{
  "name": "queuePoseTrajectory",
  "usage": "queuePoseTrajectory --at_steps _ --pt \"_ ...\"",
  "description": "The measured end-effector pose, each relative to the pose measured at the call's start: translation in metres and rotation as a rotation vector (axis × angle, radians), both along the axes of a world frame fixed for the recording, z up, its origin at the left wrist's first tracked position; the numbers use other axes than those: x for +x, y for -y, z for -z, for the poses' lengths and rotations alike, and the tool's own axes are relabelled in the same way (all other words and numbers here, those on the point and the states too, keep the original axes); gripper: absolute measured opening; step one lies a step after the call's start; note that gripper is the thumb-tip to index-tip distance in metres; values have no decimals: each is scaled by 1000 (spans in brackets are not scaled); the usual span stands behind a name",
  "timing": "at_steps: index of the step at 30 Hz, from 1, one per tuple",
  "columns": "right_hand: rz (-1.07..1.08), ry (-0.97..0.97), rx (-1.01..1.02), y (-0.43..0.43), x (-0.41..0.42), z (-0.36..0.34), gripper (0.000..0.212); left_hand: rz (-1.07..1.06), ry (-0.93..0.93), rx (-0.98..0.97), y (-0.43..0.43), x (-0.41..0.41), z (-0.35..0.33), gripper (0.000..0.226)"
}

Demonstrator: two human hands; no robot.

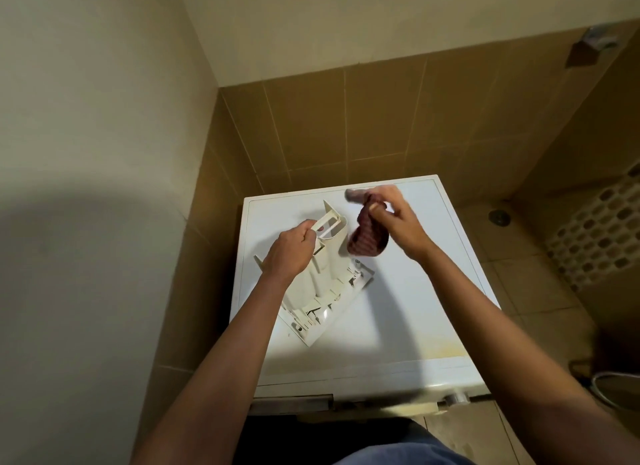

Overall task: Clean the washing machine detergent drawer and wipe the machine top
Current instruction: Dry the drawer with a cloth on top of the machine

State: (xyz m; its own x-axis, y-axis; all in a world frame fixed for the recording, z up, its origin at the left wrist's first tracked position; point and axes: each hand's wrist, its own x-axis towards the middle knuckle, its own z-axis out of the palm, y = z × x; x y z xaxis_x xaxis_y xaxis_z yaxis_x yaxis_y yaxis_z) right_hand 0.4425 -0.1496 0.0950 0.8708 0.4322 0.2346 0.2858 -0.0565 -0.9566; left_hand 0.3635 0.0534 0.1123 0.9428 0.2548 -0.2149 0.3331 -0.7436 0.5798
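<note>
The white detergent drawer (329, 284) lies out of the machine on the white washing machine top (426, 291), tilted with its front panel toward me and its far end raised. My left hand (291, 253) grips the drawer's raised far end, fingers curled round its edge. My right hand (398, 229) holds a dark red striped cloth (367, 239) just right of the drawer's far end; the cloth hangs bunched and is blurred.
A plain wall stands close on the left, and brown tiled walls (346, 129) rise behind the machine. Tiled floor with a round drain (498, 217) lies to the right. The machine top shows a yellowish stain (443, 350) near its front edge.
</note>
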Motion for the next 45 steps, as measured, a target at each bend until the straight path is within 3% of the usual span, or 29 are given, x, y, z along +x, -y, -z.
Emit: queuePoseTrajectory --at_steps 4,8,13,15,19,23,26,29,32,37,40,45 --pt "-148 217 -315 -7 -16 20 33 -14 4 7 0 1 3 43" --pt "-51 389 -488 -16 -22 21 33 4 10 30 0 2 5 44" --pt "-96 845 -569 -34 -19 1 29 -2 41 35 -3 3 11 43" --pt "-156 897 -592 -36 -16 -2 37 5 47 43 -3 3 11 43" --pt "-121 539 -478 -25 -5 5 23 18 55 11 -5 3 11 39" --pt "177 -56 -101 -19 -4 32 20 96 70 -16 -10 3 14 34" --pt "151 -471 177 -31 -23 51 21 153 65 0 -9 2 13 30" --pt "132 -686 128 -40 -42 68 32 182 40 34 -7 0 8 53" --pt "116 -766 57 -44 -48 71 37 191 14 38 -6 -3 4 74" --pt "131 -576 104 -48 -49 37 36 184 49 1 -11 -1 8 54" --pt "119 -490 105 -43 -49 34 36 176 45 -49 -13 -3 7 56" --pt "47 -592 -230 -31 -53 58 43 194 51 -97 -12 -7 5 67"
